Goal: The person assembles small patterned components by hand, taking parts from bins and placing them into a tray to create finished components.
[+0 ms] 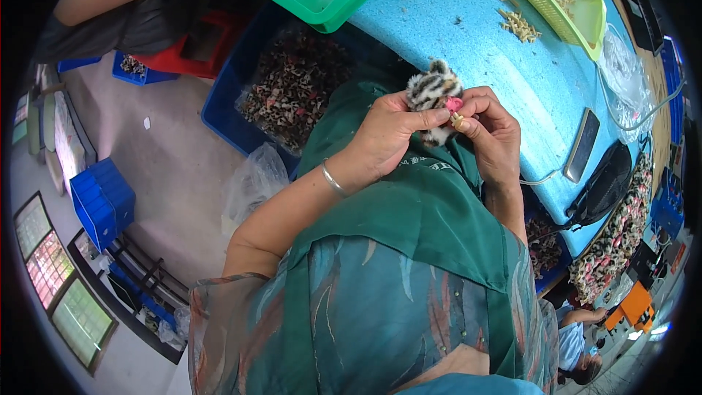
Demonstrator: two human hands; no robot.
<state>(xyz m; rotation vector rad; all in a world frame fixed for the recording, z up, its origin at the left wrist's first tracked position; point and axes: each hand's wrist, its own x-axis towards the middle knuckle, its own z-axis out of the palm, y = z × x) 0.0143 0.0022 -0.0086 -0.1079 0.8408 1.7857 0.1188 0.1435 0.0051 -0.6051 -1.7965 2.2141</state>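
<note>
Over the dark-green cloth apron (431,212), the left hand (387,132) grips a small, furry, black-and-white plush piece (434,90) (pink patch (454,104) showing); the right hand (496,135) pinches a tiny pale-yellow piece (457,118) by that patch.

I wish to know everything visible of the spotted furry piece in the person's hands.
The furry piece looks like plush: whitish with dark stripes and spots, a rounded tuft on top, a pink part on its right side. It is held near the blue table's edge, the left hand gripping it, thumb across its front; the right hand pinches a pale bit at the pink part.
</note>
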